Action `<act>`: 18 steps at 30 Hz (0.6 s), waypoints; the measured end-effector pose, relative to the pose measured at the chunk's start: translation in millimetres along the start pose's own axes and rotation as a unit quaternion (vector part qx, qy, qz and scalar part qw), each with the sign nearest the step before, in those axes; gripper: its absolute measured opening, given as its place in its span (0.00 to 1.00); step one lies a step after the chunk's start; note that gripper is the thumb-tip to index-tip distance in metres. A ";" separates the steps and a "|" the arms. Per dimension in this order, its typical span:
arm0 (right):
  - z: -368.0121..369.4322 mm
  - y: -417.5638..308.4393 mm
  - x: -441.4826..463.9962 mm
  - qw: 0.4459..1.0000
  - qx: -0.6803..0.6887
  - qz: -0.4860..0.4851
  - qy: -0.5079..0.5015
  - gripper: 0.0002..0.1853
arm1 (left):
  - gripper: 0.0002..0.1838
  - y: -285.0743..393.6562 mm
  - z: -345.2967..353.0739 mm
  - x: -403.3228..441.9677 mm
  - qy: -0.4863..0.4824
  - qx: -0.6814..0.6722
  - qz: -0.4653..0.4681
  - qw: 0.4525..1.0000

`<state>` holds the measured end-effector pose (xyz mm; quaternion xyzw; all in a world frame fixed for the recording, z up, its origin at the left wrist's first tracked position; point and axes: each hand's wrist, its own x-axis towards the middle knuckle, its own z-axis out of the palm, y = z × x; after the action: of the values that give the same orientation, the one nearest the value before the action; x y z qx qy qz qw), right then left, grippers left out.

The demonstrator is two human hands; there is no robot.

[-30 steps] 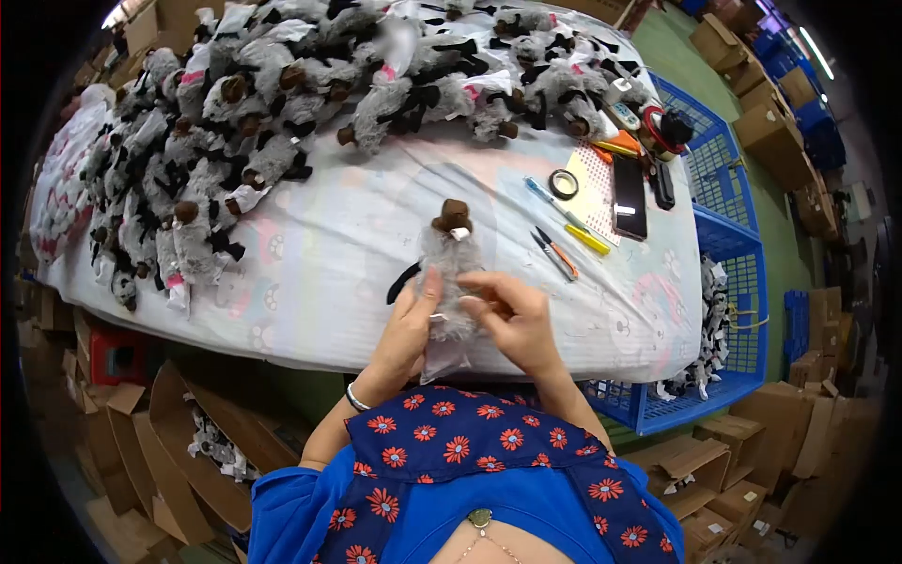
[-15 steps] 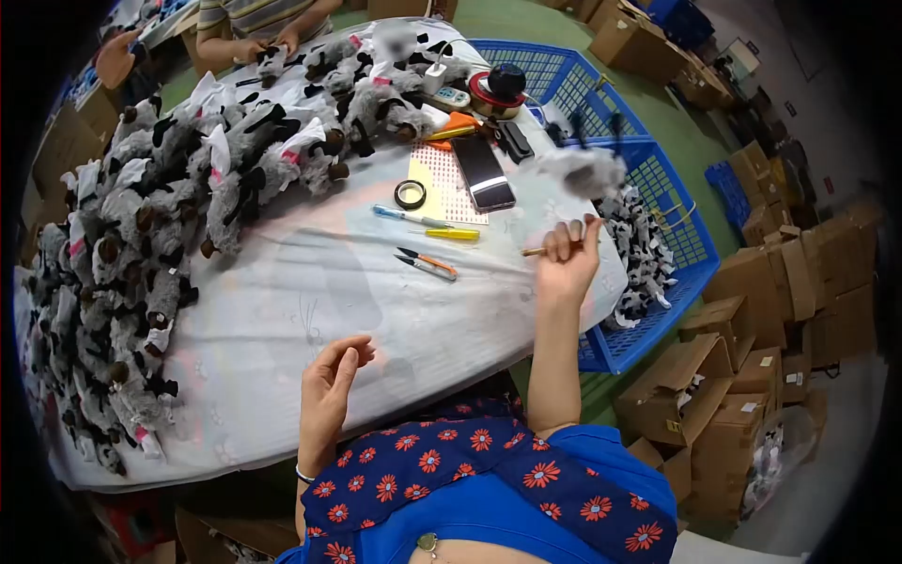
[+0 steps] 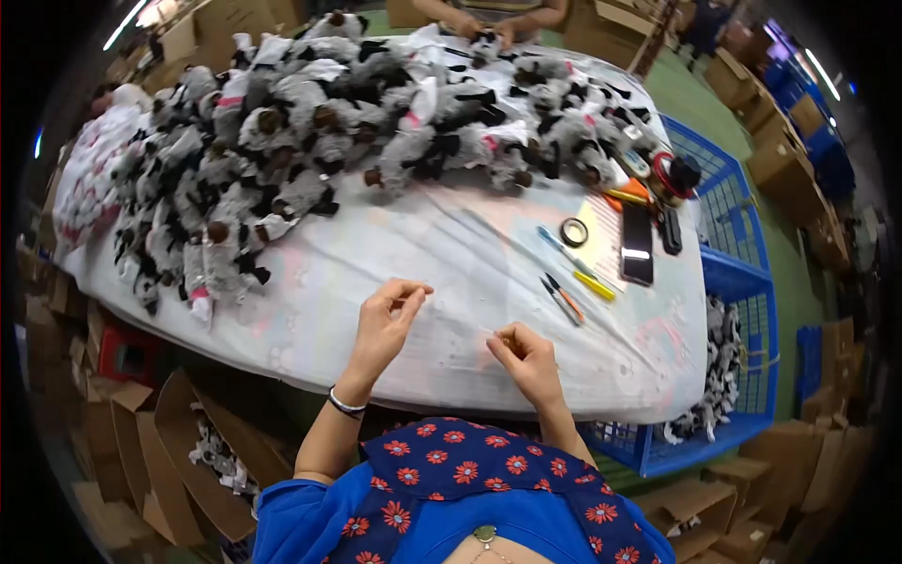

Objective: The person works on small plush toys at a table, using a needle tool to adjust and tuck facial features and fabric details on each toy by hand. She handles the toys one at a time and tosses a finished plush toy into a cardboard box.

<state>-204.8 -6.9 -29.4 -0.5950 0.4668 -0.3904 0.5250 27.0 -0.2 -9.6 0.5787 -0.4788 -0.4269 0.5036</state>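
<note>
My left hand (image 3: 383, 324) is over the white cloth, thumb and fingertips pinched together. Whatever it may hold is too small to make out. To its right my right hand (image 3: 528, 362) is closed, with thumb against curled fingers; a brownish bit shows there, but I cannot tell what it is. The hands are apart. Right of them lie thread snips (image 3: 564, 299) with orange and black handles, a yellow-handled tool (image 3: 594, 285) and a light blue pen-like tool (image 3: 562, 246). Many grey plush toys (image 3: 291, 193) with black limbs are heaped beyond my left hand.
Black tape (image 3: 573, 232), a phone (image 3: 637, 246) and a printed sheet (image 3: 609, 226) lie at the right. A blue basket (image 3: 752, 376) with plush toys stands beside the table. Cardboard boxes (image 3: 183, 461) are below left. Across the table another person's hands (image 3: 484, 30) handle a toy.
My view has turned left. My right hand has come back from the basket side toward my left hand. A plush toy in mid-air by the basket is no longer there. My left hand's fingers have pinched together.
</note>
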 end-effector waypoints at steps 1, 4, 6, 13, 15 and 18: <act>7.5 -0.5 -1.9 0.998 -0.056 -0.025 -0.019 0.07 | 0.07 -2.0 -15.2 11.5 0.057 0.095 0.061 0.992; 16.0 9.4 -4.6 0.986 -0.156 -0.059 -0.028 0.07 | 0.11 -9.9 -68.4 58.7 0.213 0.207 0.163 0.941; 17.8 13.1 -4.9 0.962 -0.243 -0.121 -0.022 0.06 | 0.16 -22.6 -105.5 94.8 0.299 0.351 0.242 0.854; 16.6 16.4 -6.1 0.962 -0.242 -0.121 -0.038 0.05 | 0.25 -66.9 -142.4 157.6 0.290 0.685 0.052 0.667; 14.0 20.0 -8.6 0.966 -0.227 -0.114 -0.057 0.06 | 0.25 -30.1 -126.7 137.0 0.158 0.482 -0.043 0.861; 11.7 15.1 -2.7 0.988 -0.126 -0.079 -0.053 0.07 | 0.17 -10.0 -76.2 84.5 -0.036 -0.101 -0.109 0.988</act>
<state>-196.6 -1.5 -45.9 -0.7109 0.4356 -0.3369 0.4374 117.6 -69.7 -10.7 0.5583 -0.3849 -0.5459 0.4921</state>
